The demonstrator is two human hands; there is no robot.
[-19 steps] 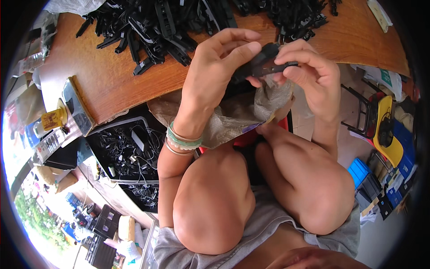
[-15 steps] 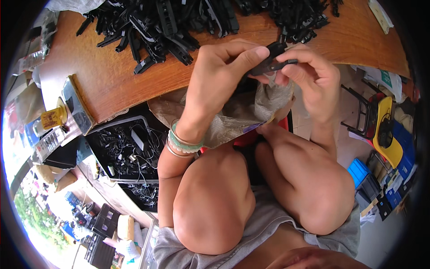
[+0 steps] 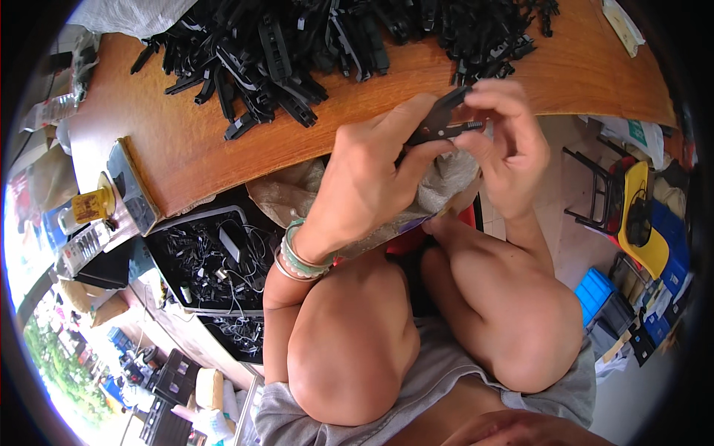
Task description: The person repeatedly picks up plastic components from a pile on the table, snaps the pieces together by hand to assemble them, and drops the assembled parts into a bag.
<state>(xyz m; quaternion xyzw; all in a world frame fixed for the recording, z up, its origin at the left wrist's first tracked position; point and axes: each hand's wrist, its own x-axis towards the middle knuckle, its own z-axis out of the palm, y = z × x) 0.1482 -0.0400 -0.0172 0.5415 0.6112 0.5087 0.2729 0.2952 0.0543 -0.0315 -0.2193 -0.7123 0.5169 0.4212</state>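
Both hands meet over the near edge of the wooden table (image 3: 186, 156): the left hand (image 3: 372, 175) pinches a small black plastic part (image 3: 439, 119) between thumb and fingers, and the right hand (image 3: 506, 145) grips its other end. Beyond lies a pile of black plastic parts (image 3: 320, 37); a crumpled bag (image 3: 439, 186) sits beneath the hands.

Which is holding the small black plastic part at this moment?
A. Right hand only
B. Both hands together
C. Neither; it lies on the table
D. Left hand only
B: the left hand and right hand both pinch the black plastic part between them.
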